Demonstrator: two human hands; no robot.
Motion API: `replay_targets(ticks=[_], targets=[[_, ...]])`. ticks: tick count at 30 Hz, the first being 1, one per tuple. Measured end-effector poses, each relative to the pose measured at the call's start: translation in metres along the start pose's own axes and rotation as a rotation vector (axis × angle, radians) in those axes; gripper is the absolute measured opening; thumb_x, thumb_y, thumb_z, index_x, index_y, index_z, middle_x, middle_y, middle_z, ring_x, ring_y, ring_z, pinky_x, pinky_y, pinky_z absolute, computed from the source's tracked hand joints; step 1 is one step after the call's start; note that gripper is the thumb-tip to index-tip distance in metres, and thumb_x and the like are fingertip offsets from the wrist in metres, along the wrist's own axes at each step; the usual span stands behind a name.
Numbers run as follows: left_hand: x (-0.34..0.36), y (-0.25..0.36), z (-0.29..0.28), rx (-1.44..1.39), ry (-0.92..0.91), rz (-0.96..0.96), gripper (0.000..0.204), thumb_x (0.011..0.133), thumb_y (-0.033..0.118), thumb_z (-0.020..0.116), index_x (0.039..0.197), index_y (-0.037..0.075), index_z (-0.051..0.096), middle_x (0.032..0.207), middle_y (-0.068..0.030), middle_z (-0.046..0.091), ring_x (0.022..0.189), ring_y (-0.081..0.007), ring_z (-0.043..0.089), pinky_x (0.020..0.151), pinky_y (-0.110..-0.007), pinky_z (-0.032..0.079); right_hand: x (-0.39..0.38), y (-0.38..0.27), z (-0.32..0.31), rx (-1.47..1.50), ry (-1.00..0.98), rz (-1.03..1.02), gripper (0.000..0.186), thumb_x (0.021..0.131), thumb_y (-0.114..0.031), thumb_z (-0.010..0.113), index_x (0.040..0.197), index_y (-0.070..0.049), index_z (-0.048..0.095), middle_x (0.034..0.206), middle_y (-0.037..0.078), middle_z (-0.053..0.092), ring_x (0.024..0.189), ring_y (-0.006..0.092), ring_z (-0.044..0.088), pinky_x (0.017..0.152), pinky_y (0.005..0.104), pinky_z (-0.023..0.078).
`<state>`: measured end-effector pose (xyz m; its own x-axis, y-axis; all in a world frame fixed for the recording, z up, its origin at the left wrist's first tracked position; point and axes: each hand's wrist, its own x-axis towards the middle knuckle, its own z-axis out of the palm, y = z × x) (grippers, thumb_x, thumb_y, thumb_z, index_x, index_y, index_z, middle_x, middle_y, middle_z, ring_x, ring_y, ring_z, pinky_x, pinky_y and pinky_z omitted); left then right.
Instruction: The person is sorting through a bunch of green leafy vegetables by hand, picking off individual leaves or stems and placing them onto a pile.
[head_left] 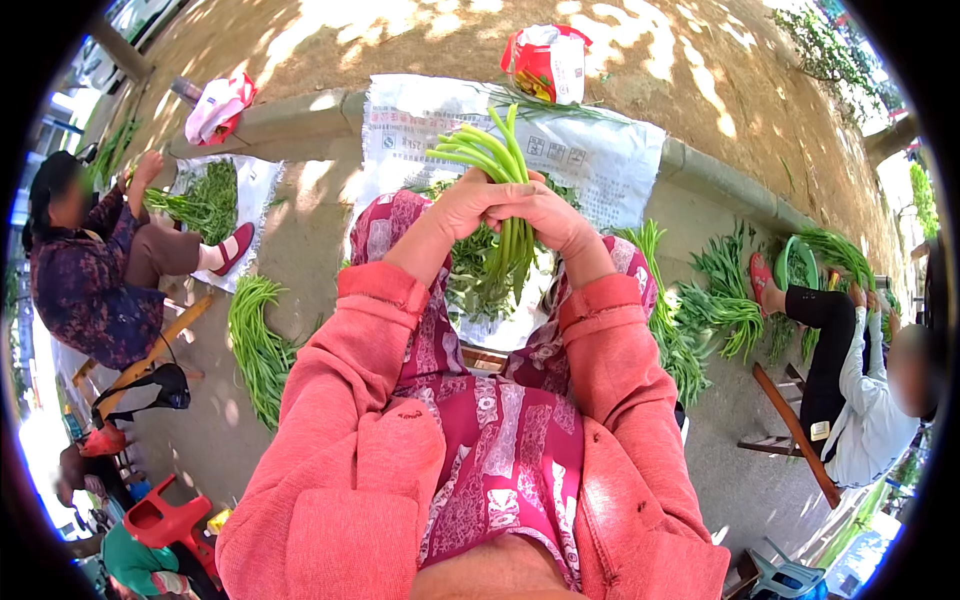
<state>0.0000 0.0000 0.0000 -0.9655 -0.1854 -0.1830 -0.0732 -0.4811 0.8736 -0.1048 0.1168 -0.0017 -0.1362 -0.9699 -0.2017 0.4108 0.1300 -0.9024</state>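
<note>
Above my knees, my left hand and my right hand close together around one bunch of long green vegetable stems. The cut-looking pale ends fan out above my fingers toward the far side, and the rest of the bunch hangs down below my hands. My fingers overlap, so the middle of the bunch is hidden. Under it, between my legs, loose leafy greens lie on a white woven sack spread on the ground.
Piles of long greens lie at my left, with more leafy bunches at my right. A red-and-white bag stands beyond the sack by the curb. Seated people handle greens at left and right.
</note>
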Motion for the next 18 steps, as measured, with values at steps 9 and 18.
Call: replay_targets(ticks=[9,18], targets=[[0.004,-0.009,0.001,-0.216,0.322,0.264,0.012,0.081,0.005,0.061,0.087,-0.004,0.066,0.091,-0.0141,0.068,0.093,-0.0238,0.065,0.083,-0.035,0.053,0.007,0.012,0.002,-0.04,0.224,-0.111,0.03,0.08,-0.006,0.069,0.108,0.0,0.06,0.097,0.005,0.064,0.086,0.0122,0.061,0.077,0.0265,0.05],[0.005,0.005,-0.045,-0.495,0.306,0.39,0.019,0.087,0.013,0.057,0.098,-0.002,0.059,0.085,-0.0145,0.066,0.092,-0.0342,0.064,0.093,-0.047,0.048,-0.017,0.007,0.02,-0.385,0.496,-0.393,0.005,0.085,-0.007,0.067,0.085,-0.001,0.066,0.08,-0.003,0.06,0.07,0.0025,0.052,0.062,0.0193,0.044]])
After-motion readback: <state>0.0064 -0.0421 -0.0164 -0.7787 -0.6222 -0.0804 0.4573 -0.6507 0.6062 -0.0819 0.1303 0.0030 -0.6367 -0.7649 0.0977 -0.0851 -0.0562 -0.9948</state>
